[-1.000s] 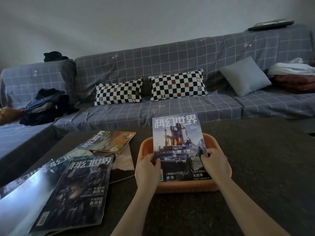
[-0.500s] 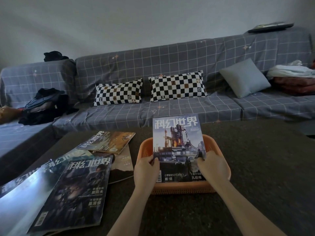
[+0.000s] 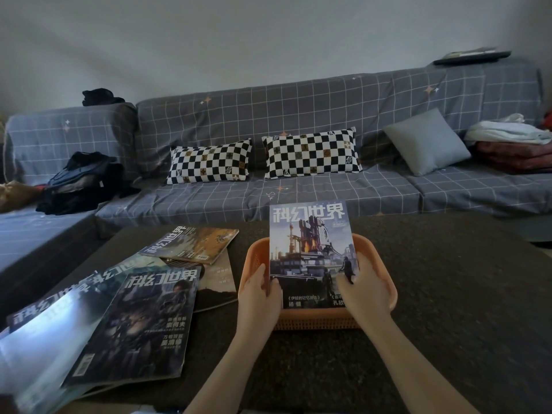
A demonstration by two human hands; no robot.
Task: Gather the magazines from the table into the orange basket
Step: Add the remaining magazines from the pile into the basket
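First magazine going into the basket; the rest waited on the surface.

You held one magazine (image 3: 309, 252) by its lower side edges, left hand (image 3: 258, 297) pinching the left edge, right hand (image 3: 363, 289) curled round the right edge, each grip pressed onto the cover. It stood tilted, its bottom inside the orange basket (image 3: 385, 282) near the middle of the surface (image 3: 448, 294), top edge leaning toward the far edge. Judged step: seating this issue. Next move likely called for laying it flat inside and letting go, then reaching left. Cover: glossy, bold white title, industrial tower with a flame, small figures below. Several more magazines (image 3: 137, 321) lay fanned and overlapping toward the surface's left edge, well apart from the basket.
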